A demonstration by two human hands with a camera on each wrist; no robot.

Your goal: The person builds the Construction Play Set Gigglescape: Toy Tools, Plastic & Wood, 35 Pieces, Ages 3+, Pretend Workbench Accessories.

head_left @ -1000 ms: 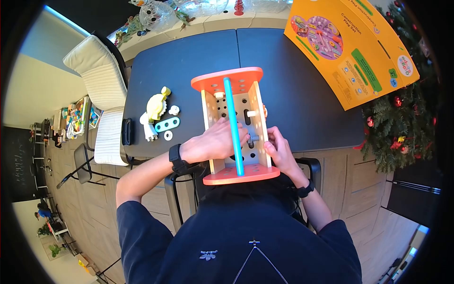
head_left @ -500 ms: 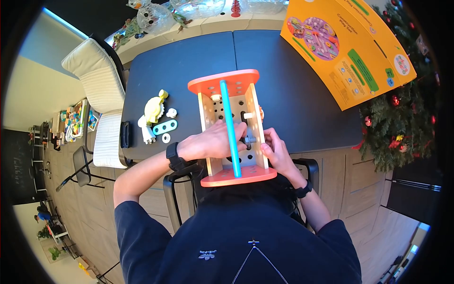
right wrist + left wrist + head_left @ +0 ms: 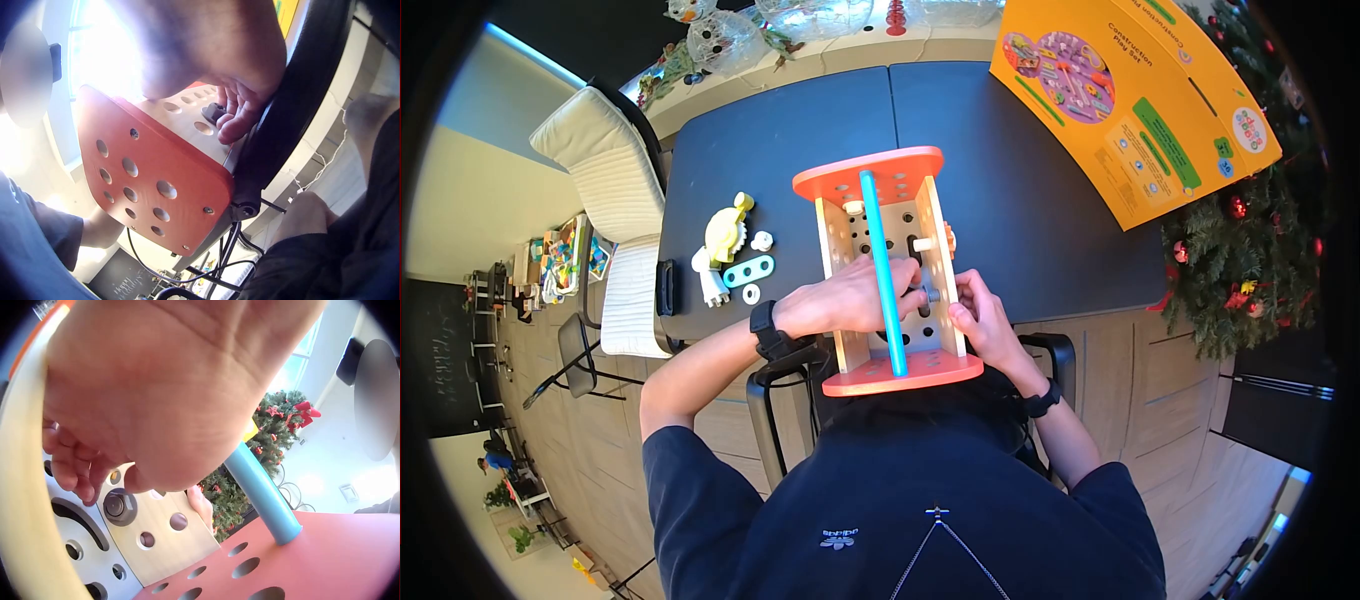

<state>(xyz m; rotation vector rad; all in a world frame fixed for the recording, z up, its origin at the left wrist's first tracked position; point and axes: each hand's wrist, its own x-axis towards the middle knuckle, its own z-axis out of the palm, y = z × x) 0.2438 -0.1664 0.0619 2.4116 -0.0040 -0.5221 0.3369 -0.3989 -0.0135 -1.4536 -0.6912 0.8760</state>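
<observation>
Your left hand point(image 3: 850, 296) shifts slightly, fingertips covering more of the nut point(image 3: 120, 507) than half a second ago. Finger and thumb sit apart, astride it; can't tell if they grip. Your right hand point(image 3: 992, 328) clamps the bolt point(image 3: 214, 113) head just outside the side wall point(image 3: 164, 557), probably stopping it spinning. Left fingers reach under the blue rod point(image 3: 881, 245), likely for access inside the toy box point(image 3: 855, 383).

A grey bolt point(image 3: 119, 507) sits through the holed side wall point(image 3: 169, 553) of an orange-ended wooden toolbox point(image 3: 940, 371)
</observation>
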